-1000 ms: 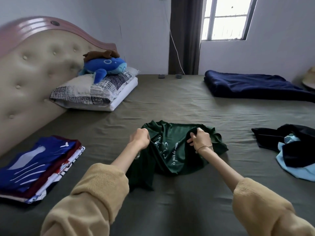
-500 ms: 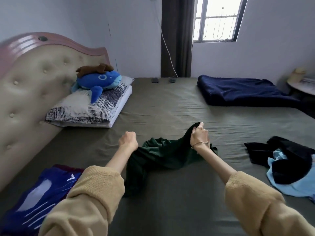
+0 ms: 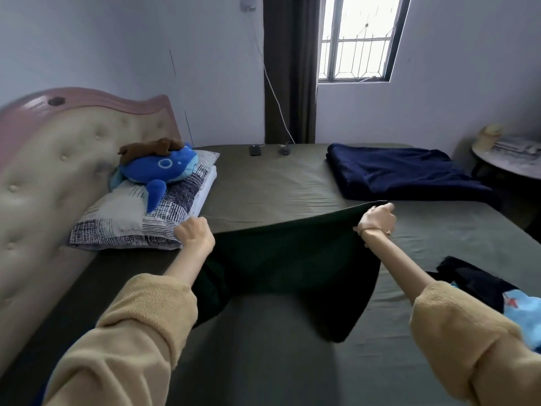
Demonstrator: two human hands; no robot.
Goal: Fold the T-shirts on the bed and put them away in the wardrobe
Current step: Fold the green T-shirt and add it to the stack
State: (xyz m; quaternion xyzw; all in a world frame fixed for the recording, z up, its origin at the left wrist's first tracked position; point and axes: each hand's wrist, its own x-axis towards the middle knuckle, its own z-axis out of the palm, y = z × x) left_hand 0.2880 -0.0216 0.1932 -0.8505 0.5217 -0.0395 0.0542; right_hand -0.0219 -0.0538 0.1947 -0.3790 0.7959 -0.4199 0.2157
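Observation:
A dark green T-shirt (image 3: 292, 259) hangs stretched wide in the air over the olive bed (image 3: 278, 183). My left hand (image 3: 194, 234) grips its left top corner and my right hand (image 3: 376, 219) grips its right top corner. The shirt's lower part droops toward the sheet, one end hanging near my left sleeve and the other at the lower right. A black garment (image 3: 474, 282) and a light blue T-shirt (image 3: 524, 315) lie crumpled at the bed's right edge.
A padded headboard (image 3: 58, 171) stands on the left, with a patterned pillow (image 3: 140, 215) and a blue plush toy (image 3: 164, 168). A folded navy blanket (image 3: 404, 174) lies at the far right. A round side table (image 3: 509, 162) stands beyond the bed.
Both hands have lifted the green T-shirt off the bed and pulled it apart until it is spread wide. The view has tilted up, so the folded stack at the left has left the frame.

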